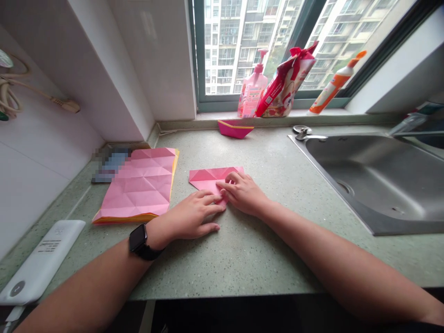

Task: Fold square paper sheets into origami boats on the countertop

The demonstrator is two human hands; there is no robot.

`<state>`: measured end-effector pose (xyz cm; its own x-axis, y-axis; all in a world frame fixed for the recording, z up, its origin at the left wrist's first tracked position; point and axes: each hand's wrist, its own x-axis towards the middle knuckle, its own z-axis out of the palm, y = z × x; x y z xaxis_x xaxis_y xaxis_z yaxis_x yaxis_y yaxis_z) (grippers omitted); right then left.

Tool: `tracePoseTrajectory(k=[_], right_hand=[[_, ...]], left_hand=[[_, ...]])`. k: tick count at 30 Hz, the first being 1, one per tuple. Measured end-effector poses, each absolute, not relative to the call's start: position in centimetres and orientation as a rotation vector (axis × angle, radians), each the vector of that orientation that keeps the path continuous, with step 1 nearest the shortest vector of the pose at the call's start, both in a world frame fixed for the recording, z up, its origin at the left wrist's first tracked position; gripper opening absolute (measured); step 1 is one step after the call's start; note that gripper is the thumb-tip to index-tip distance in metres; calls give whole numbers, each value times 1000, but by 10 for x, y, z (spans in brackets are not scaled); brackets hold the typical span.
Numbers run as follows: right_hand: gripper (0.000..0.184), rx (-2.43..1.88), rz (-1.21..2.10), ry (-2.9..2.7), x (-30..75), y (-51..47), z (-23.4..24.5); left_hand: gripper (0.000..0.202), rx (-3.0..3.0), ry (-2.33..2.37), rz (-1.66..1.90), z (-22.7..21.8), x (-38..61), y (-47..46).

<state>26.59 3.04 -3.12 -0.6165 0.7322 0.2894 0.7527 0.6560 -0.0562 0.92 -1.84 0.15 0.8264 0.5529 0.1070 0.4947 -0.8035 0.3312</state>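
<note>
A folded pink paper (208, 178) lies on the green counter (263, 240) in front of me. My left hand (192, 215), with a black watch on its wrist, rests flat with its fingers stretched onto the paper's near corner. My right hand (243, 192) presses its bent fingertips down on the paper's right edge. The two hands' fingertips meet at that corner. A stack of creased pink sheets (140, 185) with yellow ones beneath lies to the left.
A folded pink paper boat (234, 129) sits by the window sill. A pink pump bottle (252, 90), a red bag (286, 83) and an orange-capped bottle (333, 85) stand on the sill. A steel sink (378, 178) is at right, a white power bank (40, 263) at left.
</note>
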Motion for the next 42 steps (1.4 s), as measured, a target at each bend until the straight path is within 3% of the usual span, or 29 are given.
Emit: tracePoseTrajectory(k=[34, 38, 42], right_hand=[[28, -1164, -62, -2590, 271, 33, -31], [27, -1150, -66, -2599, 277, 31, -29], [29, -1089, -22, -2642, 286, 25, -25]], left_hand=[[57, 2782, 796, 362, -3, 8, -20], [47, 2785, 788, 430, -3, 10, -20], [35, 2760, 1085, 576, -4, 9, -17]])
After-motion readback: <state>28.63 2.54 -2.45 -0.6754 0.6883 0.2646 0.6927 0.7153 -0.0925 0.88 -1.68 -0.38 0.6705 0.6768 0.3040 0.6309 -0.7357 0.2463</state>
